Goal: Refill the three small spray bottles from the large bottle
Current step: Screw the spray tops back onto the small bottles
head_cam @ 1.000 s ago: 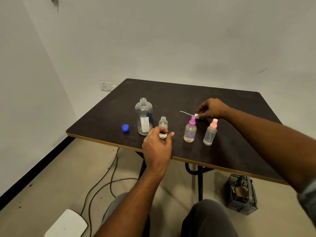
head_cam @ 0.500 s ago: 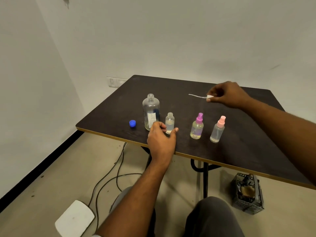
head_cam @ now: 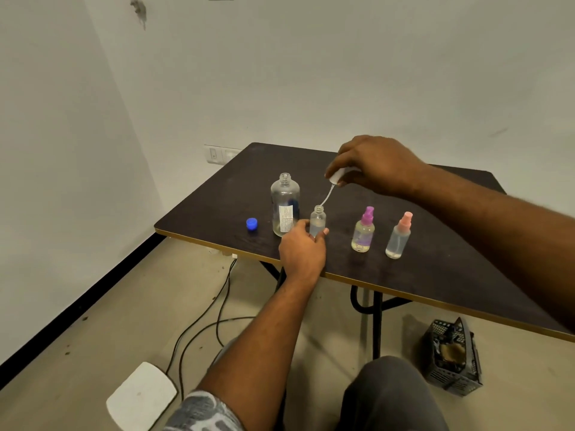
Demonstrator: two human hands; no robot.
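"Small clear uncapped spray bottle (head_cam: pixel 317 220) stands at the dark table's (head_cam: pixel 435 275) near edge, beside the large clear bottle (head_cam: pixel 284 206); left hand (head_cam: pixel 303 253) grips its base. And the head?"
"Right hand (head_cam: pixel 373 166) pinches the white spray head (head_cam: pixel 336 176) above it. Thread the thin dip tube (head_cam: pixel 328 195) straight into the neck, then twist."

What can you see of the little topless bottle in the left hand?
The small uncapped bottle is clear, plastic-looking, with an open threaded neck and liquid inside. It stands upright on the table beside the large bottle. The left hand grips its base; the spray head in the right hand points its dip tube toward the mouth.
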